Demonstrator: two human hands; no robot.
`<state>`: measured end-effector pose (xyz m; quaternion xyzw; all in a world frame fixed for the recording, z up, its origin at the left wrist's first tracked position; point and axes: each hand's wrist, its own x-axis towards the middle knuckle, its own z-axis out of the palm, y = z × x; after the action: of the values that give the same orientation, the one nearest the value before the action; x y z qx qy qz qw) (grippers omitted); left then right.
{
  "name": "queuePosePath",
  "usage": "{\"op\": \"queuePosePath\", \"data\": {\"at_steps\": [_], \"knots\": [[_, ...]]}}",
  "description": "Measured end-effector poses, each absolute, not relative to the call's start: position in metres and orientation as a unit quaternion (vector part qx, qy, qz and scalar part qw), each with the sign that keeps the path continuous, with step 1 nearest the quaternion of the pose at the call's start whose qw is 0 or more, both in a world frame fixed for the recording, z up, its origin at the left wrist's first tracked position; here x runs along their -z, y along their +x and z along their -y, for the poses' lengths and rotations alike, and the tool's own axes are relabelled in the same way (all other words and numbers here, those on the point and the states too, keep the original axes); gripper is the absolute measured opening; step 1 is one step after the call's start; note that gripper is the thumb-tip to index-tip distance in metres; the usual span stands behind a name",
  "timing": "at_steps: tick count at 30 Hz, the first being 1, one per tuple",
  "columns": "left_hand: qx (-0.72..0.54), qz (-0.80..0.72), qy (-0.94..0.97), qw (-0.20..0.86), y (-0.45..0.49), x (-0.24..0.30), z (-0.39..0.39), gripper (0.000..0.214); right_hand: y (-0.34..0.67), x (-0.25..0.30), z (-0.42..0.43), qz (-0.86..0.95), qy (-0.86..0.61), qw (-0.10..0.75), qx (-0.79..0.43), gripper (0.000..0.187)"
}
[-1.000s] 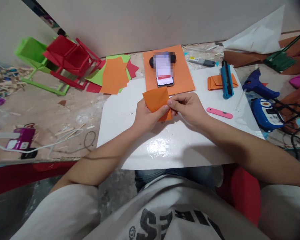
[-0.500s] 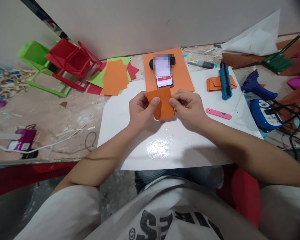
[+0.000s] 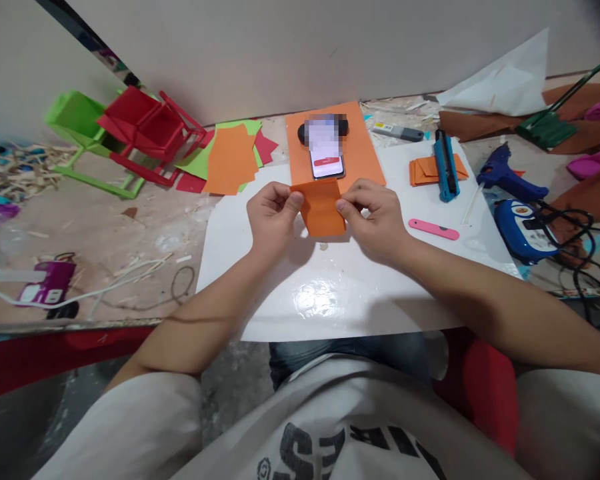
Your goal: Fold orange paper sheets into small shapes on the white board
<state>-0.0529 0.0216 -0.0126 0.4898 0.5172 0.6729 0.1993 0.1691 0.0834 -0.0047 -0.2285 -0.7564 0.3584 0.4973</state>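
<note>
Both hands pinch a small folded orange paper piece (image 3: 323, 209) above the glossy white board (image 3: 330, 293): left hand (image 3: 270, 219) clamps its left edge, right hand (image 3: 375, 217) its right edge, fingers curled.

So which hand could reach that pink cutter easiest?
Right, probably. The pink cutter lies on the white board beside the right hand; the left hand is across the orange paper both pinch.

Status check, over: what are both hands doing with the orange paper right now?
Left hand and right hand both pinching the orange paper. Paper over the white board. Phone just beyond; nothing blocking the hands.
</note>
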Motion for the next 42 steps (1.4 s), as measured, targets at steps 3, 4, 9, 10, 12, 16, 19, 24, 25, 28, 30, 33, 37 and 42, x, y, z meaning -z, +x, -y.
{"op": "queuePosePath", "data": {"at_steps": [3,4,9,10,12,16,19,24,25,28,30,33,37,42], "knots": [[-0.679,-0.517,0.481,0.202,-0.051,0.008,-0.02,0.073,0.17,0.006,-0.083,0.767,-0.221,0.507,-0.326,0.03],[-0.682,-0.515,0.478,0.204,-0.05,0.006,-0.019,0.073,0.17,0.006,-0.083,0.769,-0.221,0.509,-0.318,0.029],[-0.7,-0.501,0.461,0.213,-0.048,0.003,-0.017,0.072,0.169,0.007,-0.081,0.772,-0.211,0.517,-0.303,0.026],[-0.702,-0.502,0.456,0.219,-0.048,0.003,-0.017,0.073,0.168,0.007,-0.08,0.771,-0.208,0.519,-0.304,0.026],[-0.697,-0.507,0.446,0.24,-0.048,0.004,-0.017,0.073,0.168,0.007,-0.079,0.771,-0.21,0.518,-0.306,0.026],[-0.677,-0.505,0.443,0.301,-0.045,0.003,-0.016,0.069,0.17,0.007,-0.081,0.762,-0.227,0.518,-0.316,0.027],[-0.663,-0.511,0.445,0.318,-0.043,0.003,-0.016,0.074,0.17,0.007,-0.083,0.758,-0.242,0.515,-0.319,0.028],[-0.659,-0.536,0.431,0.304,-0.042,0.002,-0.016,0.077,0.169,0.007,-0.08,0.763,-0.241,0.506,-0.321,0.026],[-0.659,-0.536,0.428,0.309,-0.042,0.001,-0.016,0.076,0.169,0.007,-0.08,0.761,-0.241,0.509,-0.322,0.025],[-0.647,-0.527,0.432,0.342,-0.039,-0.003,-0.015,0.07,0.17,0.004,-0.08,0.751,-0.249,0.519,-0.322,0.026],[-0.631,-0.526,0.443,0.359,-0.037,-0.003,-0.014,0.067,0.171,0.003,-0.082,0.743,-0.25,0.532,-0.319,0.026],[-0.619,-0.537,0.45,0.354,-0.036,-0.001,-0.011,0.063,0.17,0.003,-0.084,0.738,-0.245,0.543,-0.318,0.026],[-0.629,-0.538,0.444,0.343,-0.036,0.0,-0.011,0.067,0.169,0.004,-0.083,0.741,-0.245,0.539,-0.317,0.027],[-0.596,-0.491,0.458,0.44,-0.034,-0.003,-0.008,0.065,0.172,0.001,-0.088,0.714,-0.261,0.546,-0.353,0.041]]}}
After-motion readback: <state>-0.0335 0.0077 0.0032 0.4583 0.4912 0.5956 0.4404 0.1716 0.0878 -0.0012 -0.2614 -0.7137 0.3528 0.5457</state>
